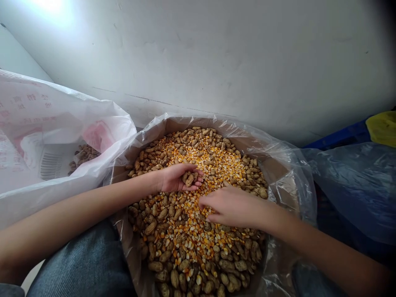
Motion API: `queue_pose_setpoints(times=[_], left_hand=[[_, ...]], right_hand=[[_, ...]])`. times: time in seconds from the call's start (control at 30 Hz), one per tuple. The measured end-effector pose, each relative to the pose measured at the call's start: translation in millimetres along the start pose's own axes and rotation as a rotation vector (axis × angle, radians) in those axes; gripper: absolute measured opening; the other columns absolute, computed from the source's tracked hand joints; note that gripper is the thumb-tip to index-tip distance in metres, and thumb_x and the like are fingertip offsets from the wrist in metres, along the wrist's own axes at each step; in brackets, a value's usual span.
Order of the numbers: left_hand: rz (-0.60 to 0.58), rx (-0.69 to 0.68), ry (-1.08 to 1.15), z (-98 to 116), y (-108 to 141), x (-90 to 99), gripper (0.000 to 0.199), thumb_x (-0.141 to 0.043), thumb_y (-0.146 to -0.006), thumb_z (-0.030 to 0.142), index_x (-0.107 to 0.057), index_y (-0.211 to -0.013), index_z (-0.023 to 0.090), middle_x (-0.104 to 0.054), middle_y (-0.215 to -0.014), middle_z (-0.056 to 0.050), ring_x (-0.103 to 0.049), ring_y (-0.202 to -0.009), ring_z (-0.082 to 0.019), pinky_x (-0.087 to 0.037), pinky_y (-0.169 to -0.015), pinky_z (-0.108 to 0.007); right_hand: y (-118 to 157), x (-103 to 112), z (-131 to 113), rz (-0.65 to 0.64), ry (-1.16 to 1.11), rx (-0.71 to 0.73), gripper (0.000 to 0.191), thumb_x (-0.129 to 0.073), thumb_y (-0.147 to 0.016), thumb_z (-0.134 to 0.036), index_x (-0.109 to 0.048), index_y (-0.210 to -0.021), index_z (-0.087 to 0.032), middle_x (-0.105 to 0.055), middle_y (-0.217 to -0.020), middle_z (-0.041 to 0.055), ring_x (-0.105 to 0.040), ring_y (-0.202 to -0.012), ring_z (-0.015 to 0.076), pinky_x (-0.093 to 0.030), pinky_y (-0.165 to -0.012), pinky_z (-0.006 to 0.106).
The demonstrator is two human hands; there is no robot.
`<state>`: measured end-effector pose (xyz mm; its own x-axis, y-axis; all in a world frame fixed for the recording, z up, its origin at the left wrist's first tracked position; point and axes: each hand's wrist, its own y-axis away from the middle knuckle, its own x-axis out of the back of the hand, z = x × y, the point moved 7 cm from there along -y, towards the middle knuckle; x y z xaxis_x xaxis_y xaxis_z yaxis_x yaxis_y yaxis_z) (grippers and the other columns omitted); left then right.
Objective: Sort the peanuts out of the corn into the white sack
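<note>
a: what do you have in the hands over there?
b: on my feed the left hand (177,178) lies palm up, fingers loosely curved but unclasped, with a few peanuts (189,178) resting in it.
a: and the other one?
b: my right hand (233,206) is palm down just beside it, low over the mix, thumb and forefinger apart. the rest of its fingers are hidden from me, so i can't tell whether they grip anything.
a: where's the mix?
b: in a wide brown bin (250,142) below both hands, with a clear liner (291,181) over its rim. yellow and white corn kernels (227,165) fill the middle, and more peanuts lie among them and thickly around the edges.
a: what's about it?
b: to the left i see a white sack (62,107) with a barcode (51,166), more nuts (85,156) showing inside it. a denim-covered leg (83,264) is at the near left of the bin, and a pale wall (216,53) rises behind. at the right lies bluish plastic (355,177), with something yellow (383,128) beyond it.
</note>
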<state>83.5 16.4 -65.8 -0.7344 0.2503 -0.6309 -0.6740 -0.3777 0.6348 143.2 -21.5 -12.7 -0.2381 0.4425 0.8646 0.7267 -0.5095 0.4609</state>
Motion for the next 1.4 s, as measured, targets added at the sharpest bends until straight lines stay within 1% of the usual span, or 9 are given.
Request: queue_pose_setpoints(times=[0.2,0.47,0.57,0.73,0.87,0.97,1.2,1.3,1.4], left_hand=[[-0.003,-0.025,0.015,2.7,-0.1,1.1,0.018,-0.039,-0.078,0.021,-0.053,-0.081,0.010,-0.053,-0.064,-0.002,-0.053,-0.057,-0.006,-0.047,-0.056,-0.017],[-0.019,0.005,-0.028,-4.9,-3.7,-2.4,0.019,-0.038,-0.078,0.022,-0.051,-0.074,0.010,-0.055,-0.061,-0.003,-0.054,-0.053,-0.009,-0.048,-0.050,-0.018],[-0.032,0.022,-0.029,-6.0,-3.3,-3.0,0.020,-0.037,-0.079,0.023,-0.052,-0.075,0.010,-0.056,-0.063,-0.004,-0.055,-0.056,-0.009,-0.048,-0.052,-0.018],[-0.030,0.016,0.017,-2.7,-0.5,-2.2,0.019,-0.038,-0.078,0.023,-0.052,-0.083,0.010,-0.055,-0.065,-0.003,-0.055,-0.058,-0.008,-0.048,-0.053,-0.016],[-0.013,-0.002,0.021,0.1,0.3,-0.6,0.018,-0.040,-0.078,0.023,-0.052,-0.083,0.011,-0.055,-0.065,-0.003,-0.054,-0.058,-0.007,-0.047,-0.053,-0.016],[-0.020,-0.004,0.019,0.3,0.5,-1.1,0.016,-0.041,-0.077,0.022,-0.052,-0.084,0.013,-0.055,-0.064,-0.002,-0.054,-0.058,-0.007,-0.047,-0.053,-0.016],[-0.039,0.012,-0.024,-6.9,-2.2,-5.8,0.020,-0.037,-0.079,0.021,-0.053,-0.076,0.010,-0.055,-0.061,-0.003,-0.054,-0.054,-0.008,-0.047,-0.051,-0.019],[-0.049,0.032,-0.003,-7.9,-0.9,-7.7,0.020,-0.037,-0.079,0.022,-0.053,-0.078,0.010,-0.056,-0.064,-0.004,-0.055,-0.056,-0.008,-0.047,-0.053,-0.018],[-0.023,0.024,0.027,-4.2,1.4,-5.5,0.017,-0.040,-0.078,0.022,-0.052,-0.082,0.011,-0.056,-0.066,-0.004,-0.055,-0.058,-0.008,-0.047,-0.052,-0.017]], right_hand=[[-13.1,-14.8,-22.5,-0.039,0.102,0.042,0.012,-0.044,-0.072,-0.017,-0.057,-0.074,-0.015,-0.062,-0.065,0.0041,-0.058,-0.057,0.0176,-0.034,-0.047,0.024],[8.9,49.2,8.5,0.364,-0.077,-0.188,0.020,-0.036,-0.080,-0.032,-0.050,-0.089,-0.022,-0.060,-0.072,-0.0003,-0.054,-0.063,0.0129,-0.032,-0.053,0.022],[10.2,38.8,14.1,0.233,-0.077,-0.192,0.018,-0.039,-0.078,-0.032,-0.053,-0.079,-0.020,-0.060,-0.070,0.0003,-0.054,-0.063,0.0136,-0.031,-0.052,0.023],[3.2,-11.3,-5.5,-0.122,-0.025,0.014,0.018,-0.049,-0.069,-0.024,-0.057,-0.084,-0.019,-0.063,-0.073,0.0036,-0.058,-0.065,0.0177,-0.034,-0.052,0.024],[-4.8,-24.5,-21.5,-0.121,0.083,0.124,0.014,-0.047,-0.070,-0.015,-0.057,-0.079,-0.016,-0.063,-0.067,0.0042,-0.058,-0.061,0.0179,-0.035,-0.049,0.024],[-5.0,-13.4,-23.5,-0.090,0.047,0.144,0.010,-0.048,-0.071,-0.019,-0.057,-0.076,-0.018,-0.062,-0.066,0.0022,-0.058,-0.061,0.0165,-0.035,-0.050,0.023],[11.5,54.5,9.9,0.421,-0.188,-0.161,0.025,-0.040,-0.079,-0.034,-0.049,-0.100,-0.024,-0.058,-0.074,-0.0012,-0.052,-0.063,0.0108,-0.033,-0.054,0.020],[16.6,54.5,26.4,0.403,-0.207,-0.262,0.023,-0.040,-0.078,-0.036,-0.049,-0.097,-0.026,-0.055,-0.066,-0.0033,-0.050,-0.058,0.0101,-0.029,-0.049,0.019],[19.2,37.5,40.9,0.218,-0.185,-0.303,0.018,-0.041,-0.077,-0.036,-0.053,-0.082,-0.024,-0.054,-0.061,-0.0030,-0.049,-0.055,0.0110,-0.026,-0.045,0.019]])
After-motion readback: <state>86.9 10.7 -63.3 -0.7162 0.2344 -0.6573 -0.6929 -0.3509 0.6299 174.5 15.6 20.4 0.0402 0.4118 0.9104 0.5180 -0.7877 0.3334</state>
